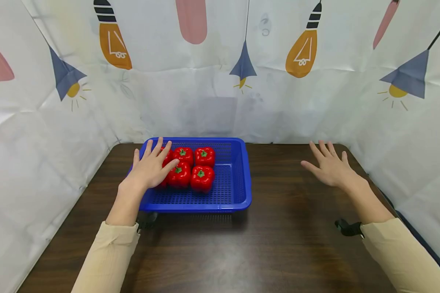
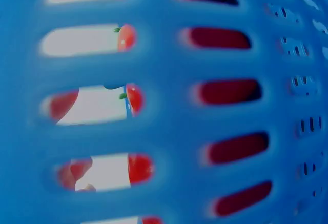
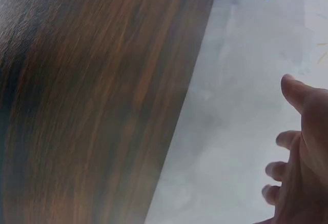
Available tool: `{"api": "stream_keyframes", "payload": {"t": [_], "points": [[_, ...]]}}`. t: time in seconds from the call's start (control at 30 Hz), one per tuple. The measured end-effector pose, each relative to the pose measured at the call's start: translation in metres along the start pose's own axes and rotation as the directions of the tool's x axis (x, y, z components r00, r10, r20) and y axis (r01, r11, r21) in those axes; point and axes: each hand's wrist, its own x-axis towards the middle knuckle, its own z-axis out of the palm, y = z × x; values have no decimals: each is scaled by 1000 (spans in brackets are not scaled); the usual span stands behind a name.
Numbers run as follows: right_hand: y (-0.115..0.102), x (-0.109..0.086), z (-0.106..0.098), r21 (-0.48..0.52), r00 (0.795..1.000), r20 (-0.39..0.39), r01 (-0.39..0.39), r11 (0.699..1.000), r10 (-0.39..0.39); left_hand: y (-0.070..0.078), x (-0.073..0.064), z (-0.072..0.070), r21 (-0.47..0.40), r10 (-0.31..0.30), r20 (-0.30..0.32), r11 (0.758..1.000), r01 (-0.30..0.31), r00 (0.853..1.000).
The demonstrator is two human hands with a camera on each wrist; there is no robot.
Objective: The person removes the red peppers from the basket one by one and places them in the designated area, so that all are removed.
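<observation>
Several glossy red bell peppers [image 1: 202,179] with green stems sit in a blue plastic basket [image 1: 243,175] at the back left of the table. Spread flat above the basket's left part, my left hand [image 1: 146,169] hides some of the peppers and holds nothing. In the left wrist view, the basket's slotted wall [image 2: 164,116] fills the picture up close, and bits of red pepper [image 2: 139,168] show through the slots. My right hand [image 1: 330,167] hovers over the table's back right, its fingers spread and its grasp empty. The right wrist view shows that hand [image 3: 307,147] at the right edge.
The dark wood table [image 1: 278,244] spans the space below both hands. Behind and beside it hang white curtains [image 1: 190,106] printed with lamps and bulbs. A black wrist strap mount [image 1: 348,228] juts from the right wrist.
</observation>
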Motion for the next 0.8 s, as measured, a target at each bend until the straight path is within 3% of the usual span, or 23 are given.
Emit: {"api": "stream_keyframes", "payload": {"t": [0.3, 0.53, 0.8], "points": [[-23, 9, 1, 1, 986, -130, 102, 995, -101, -5, -5, -2, -20, 19, -44, 1000, -20, 999], [-47, 15, 10, 10, 951, -248, 196, 981, -187, -6, -13, 1, -66, 50, -126, 996, -58, 991], [-81, 24, 16, 120, 910, -325, 310, 943, -258, -9, -28, 2, -90, 112, -215, 987, -134, 970]]}}
